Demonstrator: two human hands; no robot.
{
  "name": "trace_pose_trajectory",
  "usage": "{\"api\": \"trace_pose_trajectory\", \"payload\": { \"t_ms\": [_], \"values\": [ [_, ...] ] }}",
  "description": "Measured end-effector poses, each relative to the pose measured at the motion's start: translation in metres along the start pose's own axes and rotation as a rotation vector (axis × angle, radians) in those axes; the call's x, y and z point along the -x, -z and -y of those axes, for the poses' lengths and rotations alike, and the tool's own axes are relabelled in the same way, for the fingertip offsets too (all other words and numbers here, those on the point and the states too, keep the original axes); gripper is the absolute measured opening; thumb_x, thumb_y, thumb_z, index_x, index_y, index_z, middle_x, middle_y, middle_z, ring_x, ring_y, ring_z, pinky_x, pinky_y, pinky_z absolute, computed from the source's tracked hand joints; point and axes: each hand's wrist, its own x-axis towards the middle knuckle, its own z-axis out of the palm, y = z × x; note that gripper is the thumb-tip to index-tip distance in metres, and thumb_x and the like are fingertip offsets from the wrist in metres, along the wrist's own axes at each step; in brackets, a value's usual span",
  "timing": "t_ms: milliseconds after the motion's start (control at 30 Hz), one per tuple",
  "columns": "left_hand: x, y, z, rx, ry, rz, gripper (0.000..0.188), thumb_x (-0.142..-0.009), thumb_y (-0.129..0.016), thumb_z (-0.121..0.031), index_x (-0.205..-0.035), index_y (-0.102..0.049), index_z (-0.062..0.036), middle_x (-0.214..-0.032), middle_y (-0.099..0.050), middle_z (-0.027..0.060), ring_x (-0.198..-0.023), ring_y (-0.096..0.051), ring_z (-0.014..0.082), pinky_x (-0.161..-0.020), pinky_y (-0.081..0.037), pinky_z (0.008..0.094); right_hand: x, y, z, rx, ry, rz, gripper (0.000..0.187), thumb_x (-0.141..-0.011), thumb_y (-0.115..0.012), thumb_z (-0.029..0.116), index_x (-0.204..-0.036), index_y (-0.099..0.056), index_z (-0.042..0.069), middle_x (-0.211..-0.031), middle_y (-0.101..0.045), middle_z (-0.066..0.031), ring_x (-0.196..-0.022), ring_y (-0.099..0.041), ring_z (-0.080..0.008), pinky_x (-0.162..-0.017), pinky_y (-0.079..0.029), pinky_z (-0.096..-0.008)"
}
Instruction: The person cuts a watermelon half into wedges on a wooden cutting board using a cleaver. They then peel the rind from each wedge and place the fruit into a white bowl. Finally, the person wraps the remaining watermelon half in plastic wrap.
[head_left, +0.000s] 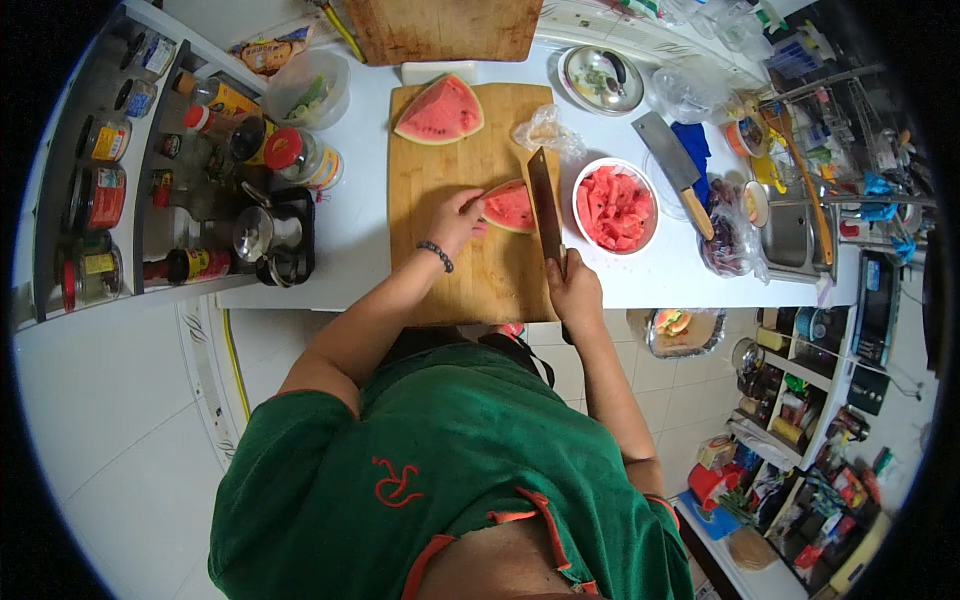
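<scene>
A slice of watermelon (512,207) lies on the wooden cutting board (420,262), its red flesh dotted with dark seeds. My left hand (458,222) has its fingers closed on the slice's left end. In my right hand (575,292) is the handle of a long kitchen knife (544,200). The blade points away from me and stands just at the slice's right side. A larger watermelon wedge (441,110) rests at the board's far left. To the right of the knife, a white bowl (651,228) holds several cut red pieces.
A cleaver (672,160) lies right of the bowl, before the sink (788,236). A crumpled plastic bag (550,132) touches the board's far right. Beyond are a pot lid (601,79) and a clear tub (340,92). Jars (290,150) crowd the left; a bin (686,345) stands below the counter.
</scene>
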Motion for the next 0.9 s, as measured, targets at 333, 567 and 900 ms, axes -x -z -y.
{"api": "trace_pose_trajectory", "payload": {
  "t_ms": [333, 567, 900],
  "values": [
    [0.006, -0.006, 0.017, 0.131, -0.123, -0.115, 0.031, -0.089, -0.062, -0.006, -0.118, -0.058, 0.0025, -0.095, -0.065, 0.0073, -0.077, -0.063, 0.0126, -0.069, -0.055, 0.0258, 0.019, 0.029, 0.044, 0.083, 0.155, 0.025, 0.019, -0.088, -0.058, 0.016, -0.081, -0.047, 0.002, -0.056, -0.058, -0.0196, -0.051, -0.06, -0.0374, -0.049, -0.048, -0.0451],
    [0.005, -0.008, 0.013, 0.169, -0.114, -0.117, 0.027, -0.086, -0.064, -0.003, -0.112, -0.062, 0.0037, -0.094, -0.066, 0.0079, -0.075, -0.062, 0.012, -0.066, -0.055, 0.0246, 0.007, 0.012, 0.039, 0.21, 0.066, 0.104, 0.022, -0.09, -0.053, 0.02, -0.082, -0.049, 0.0, -0.059, -0.06, -0.021, -0.055, -0.062, -0.0382, -0.052, -0.05, -0.0458],
    [0.001, -0.003, 0.027, 0.25, -0.161, -0.141, 0.024, -0.085, -0.063, 0.002, -0.109, -0.063, 0.0048, -0.094, -0.066, 0.01, -0.074, -0.064, 0.0137, -0.068, -0.057, 0.0261, -0.008, -0.031, 0.015, 0.246, 0.053, 0.154, 0.028, -0.091, -0.051, 0.024, -0.089, -0.051, -0.003, -0.063, -0.062, -0.0216, -0.058, -0.064, -0.0375, -0.054, -0.052, -0.0453]
  ]
}}
